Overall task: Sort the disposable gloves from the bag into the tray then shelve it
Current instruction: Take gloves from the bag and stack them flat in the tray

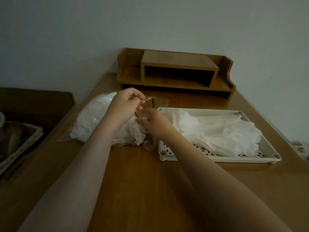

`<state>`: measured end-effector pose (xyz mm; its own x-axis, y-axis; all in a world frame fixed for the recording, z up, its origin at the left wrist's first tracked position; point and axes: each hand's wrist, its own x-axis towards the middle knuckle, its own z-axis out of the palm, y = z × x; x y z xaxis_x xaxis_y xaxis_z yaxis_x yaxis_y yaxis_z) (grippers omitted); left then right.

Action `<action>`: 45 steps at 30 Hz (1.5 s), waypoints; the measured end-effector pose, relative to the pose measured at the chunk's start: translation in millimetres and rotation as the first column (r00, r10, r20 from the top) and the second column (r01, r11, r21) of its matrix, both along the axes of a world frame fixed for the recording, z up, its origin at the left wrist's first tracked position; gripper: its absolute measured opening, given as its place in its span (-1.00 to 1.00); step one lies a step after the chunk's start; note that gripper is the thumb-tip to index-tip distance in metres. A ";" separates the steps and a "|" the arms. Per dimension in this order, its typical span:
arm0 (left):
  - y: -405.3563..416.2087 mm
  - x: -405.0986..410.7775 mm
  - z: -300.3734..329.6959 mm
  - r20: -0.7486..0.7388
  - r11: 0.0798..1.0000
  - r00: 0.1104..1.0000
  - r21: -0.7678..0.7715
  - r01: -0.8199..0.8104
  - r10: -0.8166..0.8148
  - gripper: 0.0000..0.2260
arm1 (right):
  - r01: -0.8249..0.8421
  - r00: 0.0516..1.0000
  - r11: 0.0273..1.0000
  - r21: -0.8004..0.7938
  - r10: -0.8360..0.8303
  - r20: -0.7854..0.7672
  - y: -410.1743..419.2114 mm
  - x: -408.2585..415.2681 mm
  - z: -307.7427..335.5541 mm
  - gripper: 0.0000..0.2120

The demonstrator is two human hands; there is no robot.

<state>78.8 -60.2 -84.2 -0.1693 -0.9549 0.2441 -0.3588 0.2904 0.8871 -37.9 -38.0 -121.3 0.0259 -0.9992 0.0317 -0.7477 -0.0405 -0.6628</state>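
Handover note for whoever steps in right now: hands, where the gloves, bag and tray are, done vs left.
Left hand: pinches the clear bag's open edge, holding it up.
Right hand: fingers reach into the bag mouth at the gloves; no firm grip visible.
Bag lies on the table, left of the tray, with a bulky wad of gloves in the bag.
Tray sits right, holding a pile of gloves in the tray.
Done: part of the gloves moved over.
Left: empty the bag, then put the tray on the wooden shelf at the table's back.
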 end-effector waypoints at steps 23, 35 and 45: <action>6.5 -7.4 -15.6 0.014 0.870 0.911 0.305 0.388 -0.411 -0.64 | 0.024 0.320 0.995 -0.098 0.085 0.944 24.5 -57.1 20.9 -0.80; 9.8 -7.6 -4.7 -0.185 0.951 0.961 0.194 0.242 -0.207 -0.90 | 0.072 0.754 0.997 0.018 -0.066 0.653 28.5 -68.2 26.3 -0.78; 13.9 3.6 14.9 0.284 0.924 0.885 0.215 0.316 -0.369 -0.71 | -0.184 0.982 0.975 -0.123 0.178 -0.057 27.2 -65.1 33.5 -0.89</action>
<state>82.3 -46.3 -69.3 -0.5350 -0.8445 -0.0256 -0.5292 0.3113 0.7893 -103.0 -10.8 -87.8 0.2100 -0.9658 0.1524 -0.7497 -0.2591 -0.6089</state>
